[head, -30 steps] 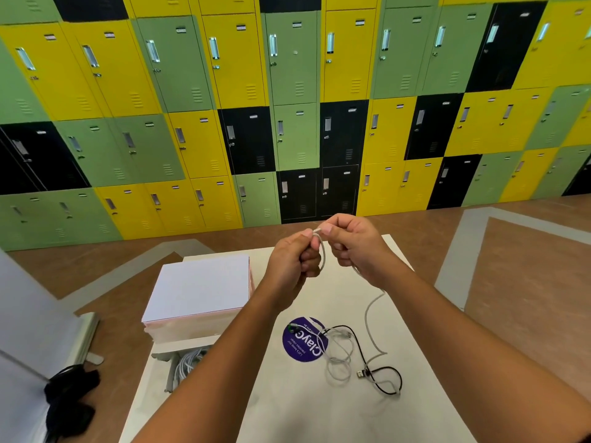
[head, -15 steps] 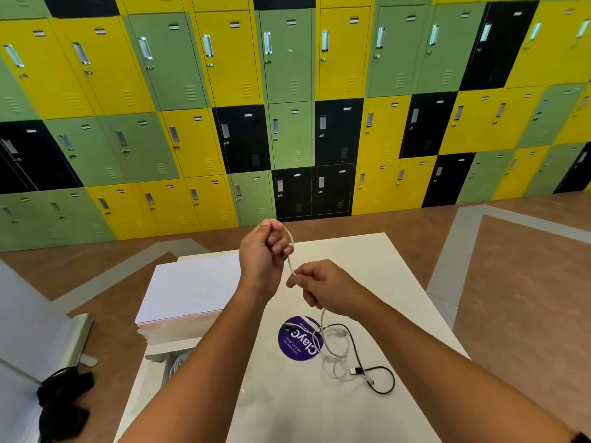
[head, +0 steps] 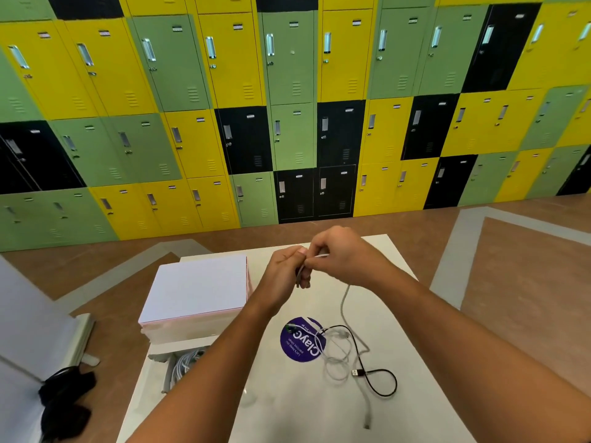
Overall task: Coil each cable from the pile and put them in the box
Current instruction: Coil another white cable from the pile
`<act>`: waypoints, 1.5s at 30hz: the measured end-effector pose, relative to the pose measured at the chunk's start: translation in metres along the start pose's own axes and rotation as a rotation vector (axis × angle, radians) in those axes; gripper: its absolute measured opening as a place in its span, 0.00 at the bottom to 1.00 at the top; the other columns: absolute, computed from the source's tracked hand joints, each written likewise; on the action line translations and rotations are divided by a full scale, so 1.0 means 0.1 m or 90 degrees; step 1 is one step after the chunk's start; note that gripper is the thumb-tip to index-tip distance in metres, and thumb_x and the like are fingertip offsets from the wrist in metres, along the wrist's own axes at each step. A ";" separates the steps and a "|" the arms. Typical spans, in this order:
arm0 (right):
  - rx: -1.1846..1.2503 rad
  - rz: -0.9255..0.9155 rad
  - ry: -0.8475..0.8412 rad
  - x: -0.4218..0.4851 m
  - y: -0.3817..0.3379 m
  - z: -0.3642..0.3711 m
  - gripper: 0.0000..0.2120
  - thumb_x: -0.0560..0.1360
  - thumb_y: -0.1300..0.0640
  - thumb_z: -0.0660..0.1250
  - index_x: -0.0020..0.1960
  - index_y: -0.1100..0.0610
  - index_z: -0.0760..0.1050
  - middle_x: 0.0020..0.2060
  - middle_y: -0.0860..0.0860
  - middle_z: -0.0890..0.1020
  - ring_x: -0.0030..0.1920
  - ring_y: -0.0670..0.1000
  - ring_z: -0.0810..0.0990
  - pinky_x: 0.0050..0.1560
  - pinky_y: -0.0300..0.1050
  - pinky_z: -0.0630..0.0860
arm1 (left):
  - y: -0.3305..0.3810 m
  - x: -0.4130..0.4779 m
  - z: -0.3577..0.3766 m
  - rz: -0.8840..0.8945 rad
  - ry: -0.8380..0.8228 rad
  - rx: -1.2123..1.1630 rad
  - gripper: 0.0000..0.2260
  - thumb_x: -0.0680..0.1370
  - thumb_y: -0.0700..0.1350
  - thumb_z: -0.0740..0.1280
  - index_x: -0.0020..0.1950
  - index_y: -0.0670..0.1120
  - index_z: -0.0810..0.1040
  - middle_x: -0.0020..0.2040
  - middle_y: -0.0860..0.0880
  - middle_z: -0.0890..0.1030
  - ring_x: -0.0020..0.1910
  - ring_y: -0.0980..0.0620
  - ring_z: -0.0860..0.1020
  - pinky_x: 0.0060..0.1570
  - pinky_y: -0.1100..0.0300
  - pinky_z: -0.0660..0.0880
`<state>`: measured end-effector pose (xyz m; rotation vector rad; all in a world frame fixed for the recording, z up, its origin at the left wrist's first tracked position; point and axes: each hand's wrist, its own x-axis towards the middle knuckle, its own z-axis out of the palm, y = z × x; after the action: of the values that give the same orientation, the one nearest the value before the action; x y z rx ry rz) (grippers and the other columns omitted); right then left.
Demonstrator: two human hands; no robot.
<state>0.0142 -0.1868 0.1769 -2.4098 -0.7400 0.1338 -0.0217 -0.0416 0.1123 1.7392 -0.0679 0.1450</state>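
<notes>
Left hand [head: 284, 270]: fingers curled round a small bunch of the white cable [head: 343, 302] — held up over the far end of the tabletop [head: 287, 410].
Right hand [head: 347, 257]: touching the left hand; finger and thumb pinch the same cable.
White cable: comes out between the two hands, hangs down under the right hand and lands on the tabletop.
Pile [head: 335, 353]: loose pale loops and one black cable [head: 382, 390], below the hands and well apart from them — partly on a purple sticker [head: 297, 343].
Box [head: 156, 359]: open, at the left side of the tabletop, beside the left arm; pale coiled cables lie inside.
White stack [head: 198, 286]: just behind the box, left of the left hand.
</notes>
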 end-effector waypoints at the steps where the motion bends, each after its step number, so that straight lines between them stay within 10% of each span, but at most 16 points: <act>1: 0.021 0.002 0.033 0.01 0.02 -0.03 0.04 0.75 0.56 0.73 0.41 0.55 0.83 0.38 0.47 0.83 0.42 0.47 0.81 0.38 0.41 0.75 | 0.03 0.00 0.00 -0.011 -0.014 -0.021 0.20 0.86 0.43 0.53 0.39 0.42 0.77 0.30 0.46 0.73 0.30 0.50 0.71 0.32 0.58 0.69; 18: 0.480 0.049 0.072 -0.09 0.28 0.20 0.09 0.81 0.57 0.66 0.49 0.62 0.81 0.29 0.54 0.75 0.28 0.47 0.70 0.27 0.41 0.66 | 0.23 -0.01 0.03 -0.153 -0.022 -0.335 0.21 0.86 0.47 0.56 0.33 0.46 0.70 0.25 0.52 0.60 0.24 0.56 0.57 0.26 0.61 0.57; 34: 0.509 0.076 0.042 -0.09 0.33 0.26 0.11 0.83 0.57 0.63 0.49 0.62 0.79 0.30 0.55 0.75 0.26 0.48 0.70 0.25 0.40 0.66 | 0.26 0.01 0.02 -0.189 0.003 -0.537 0.20 0.85 0.47 0.56 0.35 0.44 0.73 0.25 0.53 0.60 0.22 0.57 0.57 0.22 0.64 0.59; 45: 0.194 0.071 -0.088 -0.22 0.25 0.58 0.12 0.83 0.55 0.58 0.48 0.55 0.79 0.27 0.47 0.73 0.27 0.47 0.69 0.33 0.47 0.67 | 0.09 0.13 0.09 -0.073 0.214 -0.547 0.14 0.85 0.39 0.53 0.49 0.38 0.77 0.30 0.49 0.70 0.28 0.54 0.70 0.42 0.56 0.76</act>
<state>-0.0071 -0.1845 0.1130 -2.1633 -0.5978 0.4314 -0.0091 -0.0519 0.1215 0.8443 0.1927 0.2747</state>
